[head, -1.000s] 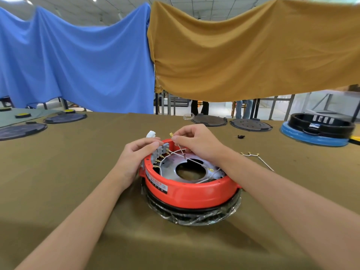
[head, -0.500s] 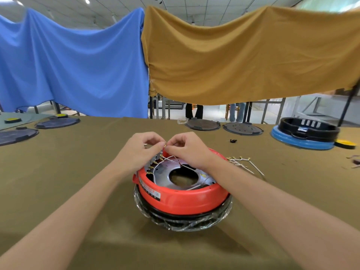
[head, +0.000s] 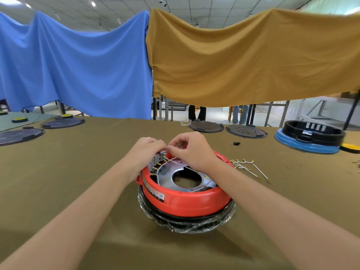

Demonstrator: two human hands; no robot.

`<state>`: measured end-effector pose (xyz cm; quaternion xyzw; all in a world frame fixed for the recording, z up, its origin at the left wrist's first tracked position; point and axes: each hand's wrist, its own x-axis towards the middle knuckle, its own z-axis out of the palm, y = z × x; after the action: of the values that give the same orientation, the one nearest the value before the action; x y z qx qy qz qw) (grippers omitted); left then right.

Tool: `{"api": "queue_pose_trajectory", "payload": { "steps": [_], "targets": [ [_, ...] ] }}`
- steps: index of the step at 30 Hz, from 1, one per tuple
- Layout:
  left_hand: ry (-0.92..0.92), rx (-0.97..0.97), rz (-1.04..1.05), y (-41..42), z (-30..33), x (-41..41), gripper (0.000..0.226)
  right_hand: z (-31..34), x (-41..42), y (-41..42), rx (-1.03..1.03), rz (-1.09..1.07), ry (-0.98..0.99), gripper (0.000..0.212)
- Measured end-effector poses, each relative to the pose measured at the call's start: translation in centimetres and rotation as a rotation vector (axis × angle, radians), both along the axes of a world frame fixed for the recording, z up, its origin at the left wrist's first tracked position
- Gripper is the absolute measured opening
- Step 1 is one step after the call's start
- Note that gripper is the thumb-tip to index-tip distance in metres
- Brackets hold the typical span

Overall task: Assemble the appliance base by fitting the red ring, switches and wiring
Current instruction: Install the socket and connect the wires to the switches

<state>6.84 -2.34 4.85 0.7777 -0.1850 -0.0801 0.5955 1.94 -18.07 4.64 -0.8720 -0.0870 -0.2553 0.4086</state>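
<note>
Red ring (head: 187, 201) on table, switches (head: 158, 157) under left hand (head: 145, 152) (fingers curled), right hand (head: 191, 150) pinching wire (head: 175, 160)

Head-worn, wide-angle, looking forward and down across the table (head: 58, 172) toward its far edge, close above both forearms.

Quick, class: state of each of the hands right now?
Left hand: fingers curled at the switch block, gripping it.
Right hand: pinching a white wire end at the switches.
</note>
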Motion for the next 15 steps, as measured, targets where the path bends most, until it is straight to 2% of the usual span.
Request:
{"api": "queue_pose_trajectory", "payload": {
  "steps": [4,9,15],
  "targets": [
    [0.085,-0.035,-0.041,0.18,0.4,-0.2,0.014,0.0,0.1,0.06,-0.031,-0.014,-0.02,0.009],
    [0.062,0.014,-0.074,0.67,0.6,0.0,0.036,0.04,0.03,-0.01,-0.015,0.008,-0.017,0.007],
    [0.019,0.032,-0.095,0.9,0.7,-0.21,0.029,-0.04,0.19,-0.13,-0.035,-0.013,-0.001,0.009]
  ]
}}
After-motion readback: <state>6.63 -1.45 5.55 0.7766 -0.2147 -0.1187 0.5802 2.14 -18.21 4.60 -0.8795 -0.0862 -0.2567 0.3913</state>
